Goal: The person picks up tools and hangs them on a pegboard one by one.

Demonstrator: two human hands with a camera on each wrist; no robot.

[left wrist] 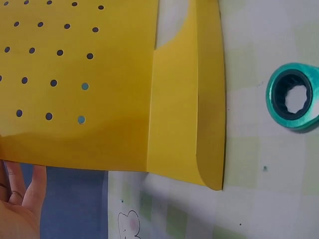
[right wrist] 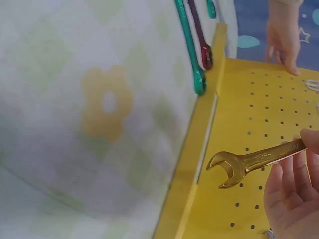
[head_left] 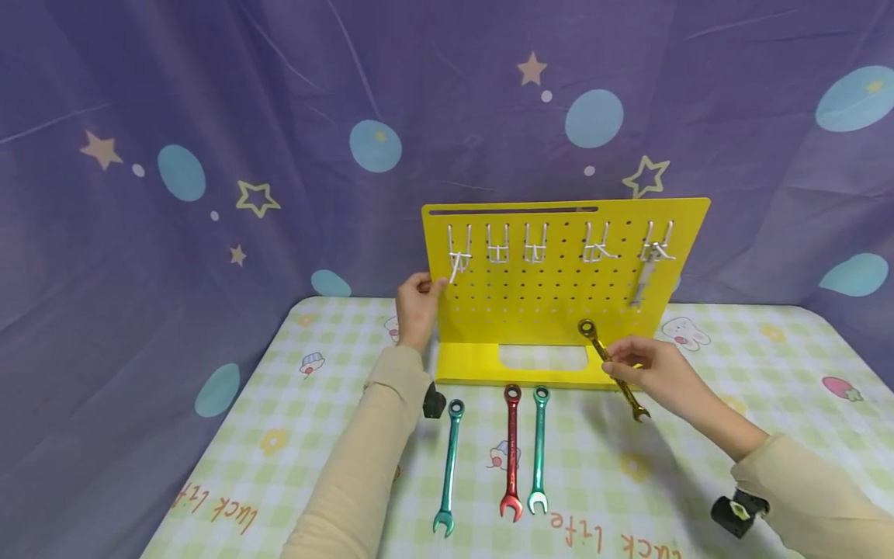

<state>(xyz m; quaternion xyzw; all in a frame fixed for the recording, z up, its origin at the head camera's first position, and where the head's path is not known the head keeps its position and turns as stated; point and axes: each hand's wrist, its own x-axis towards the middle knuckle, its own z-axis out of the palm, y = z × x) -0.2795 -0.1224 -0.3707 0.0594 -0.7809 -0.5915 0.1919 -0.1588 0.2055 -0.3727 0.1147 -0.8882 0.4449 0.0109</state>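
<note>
My left hand (head_left: 417, 310) grips the left edge of a yellow pegboard (head_left: 517, 303); in the left wrist view its fingers (left wrist: 33, 191) reach behind that edge. With thumb and fingers, my right hand (head_left: 653, 369) pinches a gold combination wrench (head_left: 625, 396) around its middle. The wrench slants in front of the board's lower right part, ring end up and open end down. Close by, a silver wrench (head_left: 642, 281) hangs from the rightmost of the white hooks (head_left: 597, 251).
In front of the board's base (head_left: 468, 363) lie a green wrench (head_left: 450, 466), a red wrench (head_left: 512, 450) and another green wrench (head_left: 539, 446), open ends toward me. The checked tablecloth (head_left: 335, 435) covers the table, and a purple curtain (head_left: 454, 85) hangs behind the board.
</note>
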